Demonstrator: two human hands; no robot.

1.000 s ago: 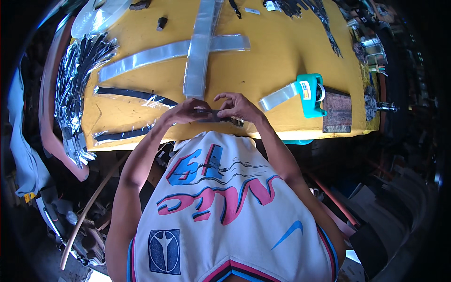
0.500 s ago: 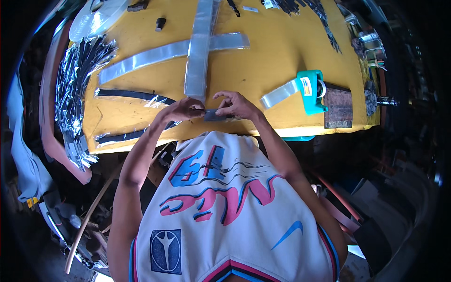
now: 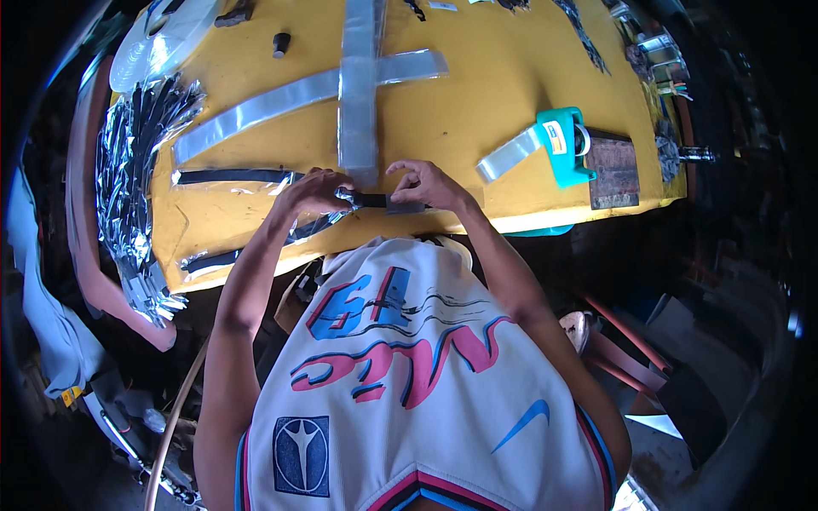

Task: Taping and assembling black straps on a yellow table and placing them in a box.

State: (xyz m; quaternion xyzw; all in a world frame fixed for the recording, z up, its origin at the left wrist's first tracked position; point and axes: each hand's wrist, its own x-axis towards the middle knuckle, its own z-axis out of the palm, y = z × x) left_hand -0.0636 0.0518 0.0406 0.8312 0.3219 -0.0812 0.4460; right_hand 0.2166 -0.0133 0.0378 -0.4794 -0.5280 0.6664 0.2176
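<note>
Near the table's front edge, my left hand (image 3: 319, 192) is closed on a black strip (image 3: 370, 200) with shiny clear plastic about it. The strip runs right, to a small dark grey flat piece (image 3: 404, 208). My right hand (image 3: 424, 185) pinches this grey piece between thumb and fingers, its other fingers curled above. Whether the strip passes under or into the grey piece I cannot make out. Left of my left hand lies another black strip (image 3: 230, 176) in clear plastic, and a further one (image 3: 213, 261) runs along the front edge.
Flat clear plastic sleeves (image 3: 358, 111) cross on the yellow table (image 3: 460, 111). A teal tape dispenser (image 3: 561, 152) stands beside a dark worn block (image 3: 613, 175) at right. Plastic-wrapped black strips (image 3: 141, 162) pile up at left, below a clear plastic roll (image 3: 158, 51). A small black cap (image 3: 281, 44) sits farther back.
My left hand has moved left, away from my right, and a length of black strip now shows between them. The right hand stays on the grey piece. The whole view has shifted slightly.
</note>
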